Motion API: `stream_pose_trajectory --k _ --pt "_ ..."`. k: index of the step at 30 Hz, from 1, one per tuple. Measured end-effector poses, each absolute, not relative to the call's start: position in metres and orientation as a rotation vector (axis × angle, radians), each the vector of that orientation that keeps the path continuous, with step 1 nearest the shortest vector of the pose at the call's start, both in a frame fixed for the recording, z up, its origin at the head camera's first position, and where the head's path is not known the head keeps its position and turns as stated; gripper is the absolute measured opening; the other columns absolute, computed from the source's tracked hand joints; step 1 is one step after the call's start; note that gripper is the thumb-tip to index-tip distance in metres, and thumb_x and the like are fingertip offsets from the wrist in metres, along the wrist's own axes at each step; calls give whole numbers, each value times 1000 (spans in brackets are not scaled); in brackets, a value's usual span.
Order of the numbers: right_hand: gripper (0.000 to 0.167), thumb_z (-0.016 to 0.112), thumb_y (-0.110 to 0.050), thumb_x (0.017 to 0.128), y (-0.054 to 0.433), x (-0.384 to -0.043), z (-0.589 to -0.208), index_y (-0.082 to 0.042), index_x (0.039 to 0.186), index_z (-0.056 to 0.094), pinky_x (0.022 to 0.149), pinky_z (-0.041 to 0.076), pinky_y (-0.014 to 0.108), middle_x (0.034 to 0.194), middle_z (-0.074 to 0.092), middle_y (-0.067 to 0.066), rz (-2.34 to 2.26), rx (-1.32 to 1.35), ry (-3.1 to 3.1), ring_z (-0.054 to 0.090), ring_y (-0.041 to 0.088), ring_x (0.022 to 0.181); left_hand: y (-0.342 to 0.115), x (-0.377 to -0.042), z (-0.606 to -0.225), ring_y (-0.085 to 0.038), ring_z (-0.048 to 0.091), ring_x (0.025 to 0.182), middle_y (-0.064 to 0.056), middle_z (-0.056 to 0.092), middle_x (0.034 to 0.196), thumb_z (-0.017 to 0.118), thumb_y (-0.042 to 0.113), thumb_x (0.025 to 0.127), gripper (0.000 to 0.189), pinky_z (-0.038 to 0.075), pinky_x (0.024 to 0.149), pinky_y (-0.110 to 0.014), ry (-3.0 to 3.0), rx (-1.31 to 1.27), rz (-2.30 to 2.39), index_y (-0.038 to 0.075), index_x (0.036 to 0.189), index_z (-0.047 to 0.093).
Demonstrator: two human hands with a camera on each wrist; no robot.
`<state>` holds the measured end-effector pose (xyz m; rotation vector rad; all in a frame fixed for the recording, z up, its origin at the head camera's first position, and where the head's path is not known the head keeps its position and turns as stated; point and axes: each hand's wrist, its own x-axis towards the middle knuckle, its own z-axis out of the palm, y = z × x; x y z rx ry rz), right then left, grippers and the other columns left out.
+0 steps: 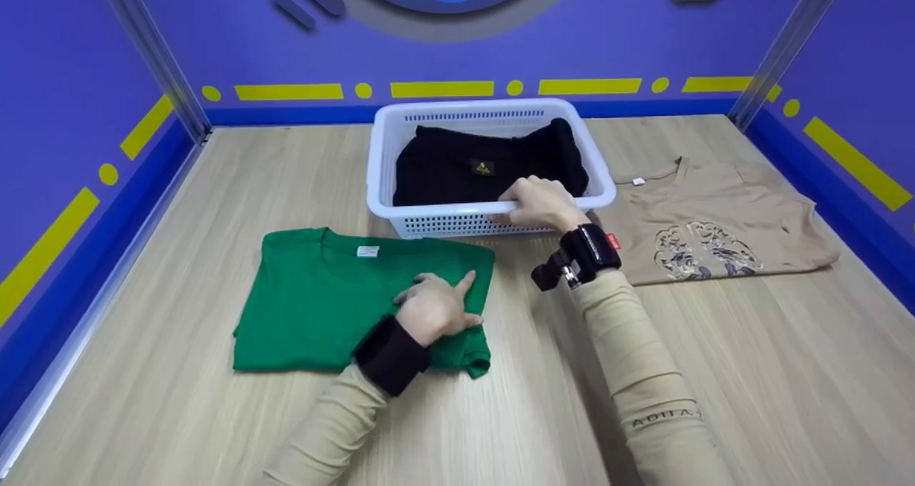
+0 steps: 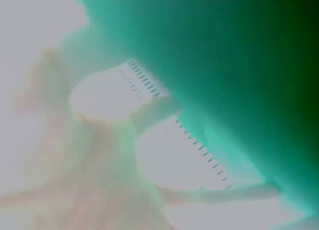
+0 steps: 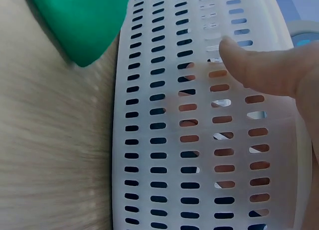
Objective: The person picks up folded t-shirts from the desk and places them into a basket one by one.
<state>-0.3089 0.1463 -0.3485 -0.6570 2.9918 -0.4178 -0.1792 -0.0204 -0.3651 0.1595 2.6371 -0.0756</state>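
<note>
Dark letters (image 1: 665,419), seemingly "ADIIA", mark the right sleeve (image 1: 643,361), lower right; the green shirt's (image 1: 322,307) tag (image 1: 367,251), left of centre, is illegible.

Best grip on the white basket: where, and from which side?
Probably the near long rim of the white basket, from the person's side, thumb outside, fingers inside: that rim stands raised and juts out over the slotted wall, giving an edge to pinch. The right hand holds it there.

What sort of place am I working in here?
Probably a purpose-built booth for handling clothes, rather than an ordinary room: blue-purple printed panels wall in three sides of a pale wood-grain tabletop, and a green fabric shirt lies flat on it.
</note>
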Motion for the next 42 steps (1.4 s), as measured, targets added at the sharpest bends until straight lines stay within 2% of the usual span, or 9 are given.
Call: stream_pose_trajectory --k 5,9,12,16,20,25,33,37,42 --pt "24 69 -42 80 146 -310 -347 -21 88 76 63 46 41 73 61 1 -380 -654 2998 52 19 67 -60 -186 -347 -53 13 141 -25 15 157 52 48 94 68 31 106 -66 2692 260 291 31 152 20" --pt "25 68 -44 81 145 -310 -347 -19 83 74 59 43 39 69 58 0 -363 -696 2983 50 18 65 -97 -190 -349 -56 -7 140 -26 6 157 63 41 89 76 26 97 -78 2709 203 305 25 152 23" --pt "25 68 -44 81 147 -310 -347 -19 80 73 58 42 37 67 56 -2 -361 -689 2987 49 17 63 -116 -194 -354 -58 -13 138 -27 1 157 74 36 82 88 22 91 -83 2634 129 287 25 152 22" --pt "24 68 -44 81 146 -309 -347 -21 82 74 58 42 36 68 57 -2 -369 -664 2989 49 17 64 -129 -201 -363 -60 -9 138 -29 -4 157 80 32 76 98 23 97 -80 2539 97 240 26 153 19" --pt "24 68 -45 81 144 -309 -346 -22 85 75 60 43 37 71 60 -1 -376 -659 2986 51 17 65 -131 -205 -367 -64 -1 135 -33 -7 155 77 31 79 98 26 106 -70 2493 145 194 22 154 14" --pt "25 68 -44 81 145 -309 -346 -22 88 76 59 44 37 71 60 -1 -380 -681 2978 50 17 65 -125 -205 -369 -65 2 135 -34 -6 154 74 35 82 97 26 107 -68 2478 178 120 22 154 11" --pt "26 68 -42 82 148 -307 -353 -17 77 71 55 42 39 64 55 -1 -351 -792 3060 51 19 62 -101 -203 -373 -63 3 137 -31 -3 156 72 41 81 96 28 105 -69 2469 221 25 26 154 10" --pt "24 72 -36 81 153 -304 -363 -16 95 74 69 49 45 83 71 3 -308 -1117 3187 61 25 80 -99 -203 -374 -60 -1 139 -28 -6 157 73 39 81 97 33 99 -72 2469 186 71 28 154 10" --pt "56 77 -29 77 151 -289 -361 -15 128 60 95 42 47 117 65 9 -365 -1472 3264 52 30 112 -99 -202 -375 -56 -6 141 -25 -10 158 75 36 80 98 33 93 -77 2477 131 148 31 153 10"
